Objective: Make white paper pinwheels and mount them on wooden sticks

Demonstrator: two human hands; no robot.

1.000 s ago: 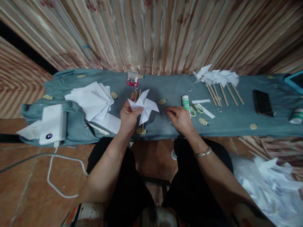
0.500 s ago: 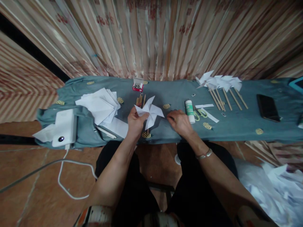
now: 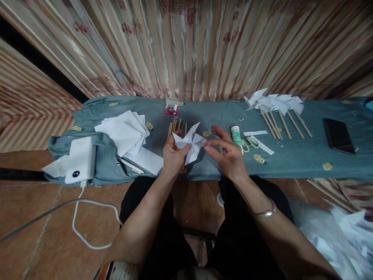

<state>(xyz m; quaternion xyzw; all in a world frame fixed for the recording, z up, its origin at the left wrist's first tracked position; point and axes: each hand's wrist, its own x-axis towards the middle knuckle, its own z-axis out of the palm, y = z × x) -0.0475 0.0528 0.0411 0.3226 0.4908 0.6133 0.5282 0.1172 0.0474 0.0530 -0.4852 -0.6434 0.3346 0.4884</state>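
My left hand grips a white paper pinwheel above the near edge of a table draped in blue-grey cloth. My right hand is raised beside the pinwheel's right edge, thumb and forefinger pinched together at the paper; whether a small thing sits in the pinch I cannot make out. Loose wooden sticks lie just behind the pinwheel. A glue stick and green-handled scissors lie to the right of my right hand.
A stack of white paper sheets lies at the left, beside a white power bank with a cable trailing to the floor. A red box of pins stands at the back. Finished pinwheels on sticks and a black phone lie right.
My right hand has lifted off the cloth and come up to the pinwheel's right edge with a pinch. My left hand kept hold of the pinwheel. The camera view shifted slightly.
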